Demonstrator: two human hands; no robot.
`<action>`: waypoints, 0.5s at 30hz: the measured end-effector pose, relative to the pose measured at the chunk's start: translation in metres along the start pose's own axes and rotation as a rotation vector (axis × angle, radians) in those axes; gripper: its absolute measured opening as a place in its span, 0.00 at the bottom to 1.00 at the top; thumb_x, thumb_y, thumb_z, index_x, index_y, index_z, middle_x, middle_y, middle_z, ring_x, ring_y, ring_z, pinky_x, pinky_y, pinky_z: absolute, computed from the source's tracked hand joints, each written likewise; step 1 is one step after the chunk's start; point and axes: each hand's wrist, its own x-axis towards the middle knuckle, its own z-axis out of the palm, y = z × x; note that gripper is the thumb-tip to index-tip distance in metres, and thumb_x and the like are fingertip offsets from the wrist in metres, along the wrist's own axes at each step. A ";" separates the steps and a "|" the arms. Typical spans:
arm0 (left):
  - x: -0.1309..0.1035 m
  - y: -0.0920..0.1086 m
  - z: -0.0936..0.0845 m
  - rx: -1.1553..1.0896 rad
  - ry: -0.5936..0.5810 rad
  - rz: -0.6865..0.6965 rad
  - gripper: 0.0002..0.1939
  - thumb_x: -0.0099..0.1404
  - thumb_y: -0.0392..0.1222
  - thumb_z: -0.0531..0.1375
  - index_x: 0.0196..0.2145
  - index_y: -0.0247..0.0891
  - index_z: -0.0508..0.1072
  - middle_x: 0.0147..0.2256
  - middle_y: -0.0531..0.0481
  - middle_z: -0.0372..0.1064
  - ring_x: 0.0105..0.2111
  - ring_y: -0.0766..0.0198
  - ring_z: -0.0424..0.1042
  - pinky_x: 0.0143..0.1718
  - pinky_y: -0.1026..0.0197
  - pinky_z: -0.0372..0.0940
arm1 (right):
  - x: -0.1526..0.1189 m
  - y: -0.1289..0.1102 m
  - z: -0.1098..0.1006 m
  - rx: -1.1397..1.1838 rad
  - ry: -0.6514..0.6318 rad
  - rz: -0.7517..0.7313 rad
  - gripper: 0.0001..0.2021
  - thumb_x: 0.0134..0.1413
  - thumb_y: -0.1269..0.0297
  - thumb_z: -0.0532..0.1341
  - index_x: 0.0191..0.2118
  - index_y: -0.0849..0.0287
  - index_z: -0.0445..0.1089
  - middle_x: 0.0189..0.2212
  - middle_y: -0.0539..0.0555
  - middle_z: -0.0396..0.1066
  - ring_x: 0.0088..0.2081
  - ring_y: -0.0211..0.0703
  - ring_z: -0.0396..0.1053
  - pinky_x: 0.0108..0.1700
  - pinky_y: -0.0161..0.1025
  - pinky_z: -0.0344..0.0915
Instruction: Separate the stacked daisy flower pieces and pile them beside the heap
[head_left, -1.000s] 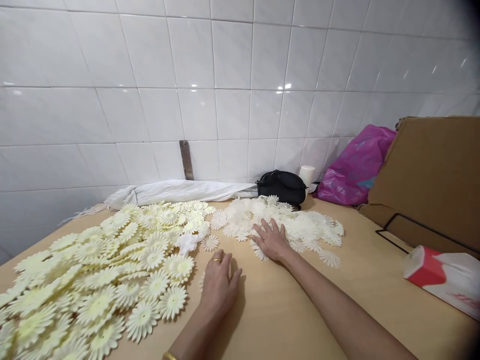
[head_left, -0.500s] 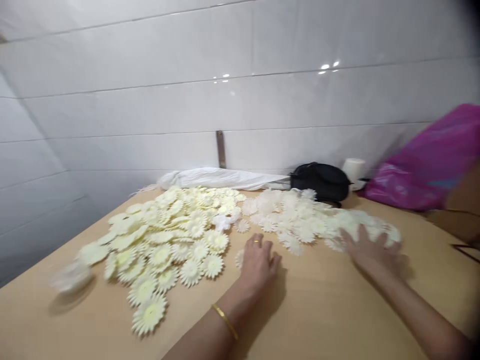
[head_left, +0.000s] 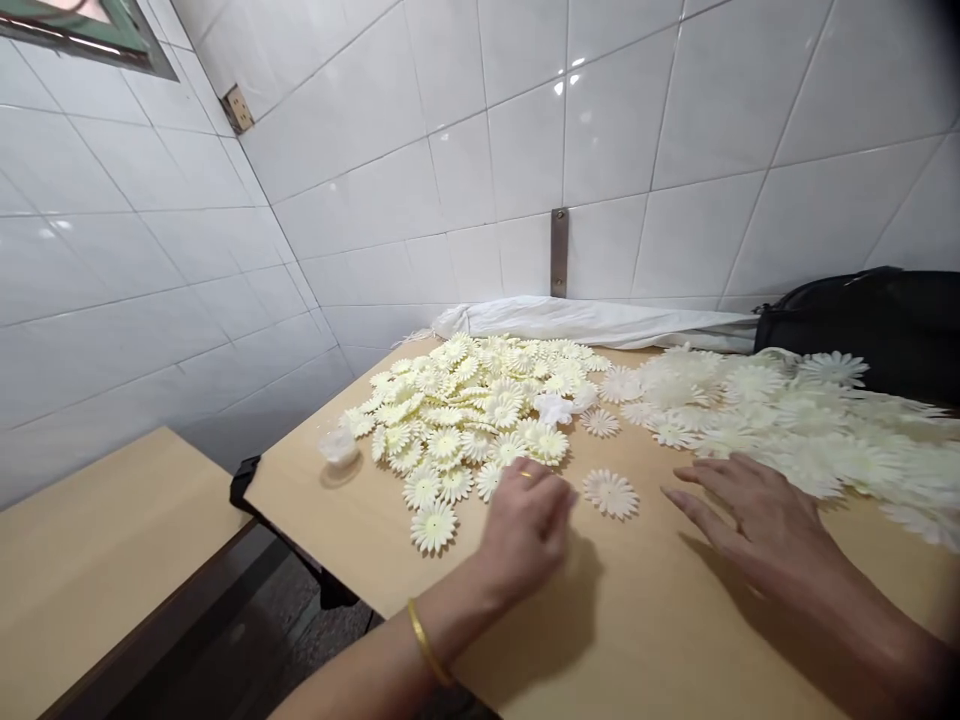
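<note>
My left hand (head_left: 529, 520), with a ring and a gold bangle, is curled closed just above the table; whatever its fingers may hold is hidden. Just right of it, one pale petal-edged flower cutout (head_left: 611, 494) lies alone. My right hand (head_left: 761, 510) hovers with its fingers apart and holds nothing, near the front of a spread of whitish flower cutouts (head_left: 780, 405). Beyond my left hand spreads a heap of pale yellow flower pieces (head_left: 457, 400). A crumpled white bit (head_left: 553, 408) sits between the two heaps.
A small translucent cup (head_left: 339, 447) stands left of the yellow heap. Along the tiled wall (head_left: 480, 180) lie a rolled white cloth (head_left: 585, 322) and a black bag (head_left: 870, 325). Another wooden tabletop (head_left: 112, 540) is at the left, beyond a gap.
The view has swung left, bringing in the corner and second table. My right hand has come off the whitish cutouts, toward my left hand. The left fingers have curled in.
</note>
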 end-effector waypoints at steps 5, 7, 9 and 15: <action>-0.025 -0.071 -0.083 0.486 0.319 -0.291 0.15 0.60 0.47 0.50 0.41 0.38 0.67 0.44 0.40 0.62 0.46 0.54 0.58 0.45 0.52 0.54 | -0.017 0.014 0.011 -0.017 0.065 -0.009 0.15 0.50 0.53 0.50 0.35 0.54 0.69 0.39 0.58 0.69 0.51 0.59 0.57 0.49 0.53 0.51; -0.034 -0.098 -0.116 0.799 0.381 -0.484 0.24 0.59 0.53 0.48 0.47 0.35 0.63 0.49 0.36 0.58 0.51 0.47 0.52 0.47 0.47 0.49 | -0.016 0.020 0.012 -0.009 0.096 -0.017 0.15 0.50 0.53 0.50 0.35 0.55 0.68 0.38 0.58 0.69 0.50 0.58 0.57 0.49 0.53 0.51; -0.042 -0.122 -0.142 0.995 0.311 -0.607 0.30 0.58 0.56 0.47 0.49 0.30 0.60 0.48 0.32 0.58 0.51 0.43 0.51 0.46 0.45 0.47 | -0.014 0.023 0.010 0.009 0.106 -0.013 0.14 0.51 0.54 0.49 0.34 0.55 0.67 0.37 0.57 0.70 0.50 0.56 0.57 0.50 0.52 0.52; -0.059 -0.164 -0.170 0.901 -0.116 -0.845 0.30 0.59 0.58 0.41 0.49 0.32 0.60 0.37 0.41 0.68 0.40 0.49 0.64 0.38 0.55 0.53 | -0.010 0.018 0.002 0.081 0.072 0.087 0.13 0.51 0.55 0.51 0.33 0.55 0.67 0.35 0.55 0.70 0.46 0.52 0.62 0.47 0.50 0.55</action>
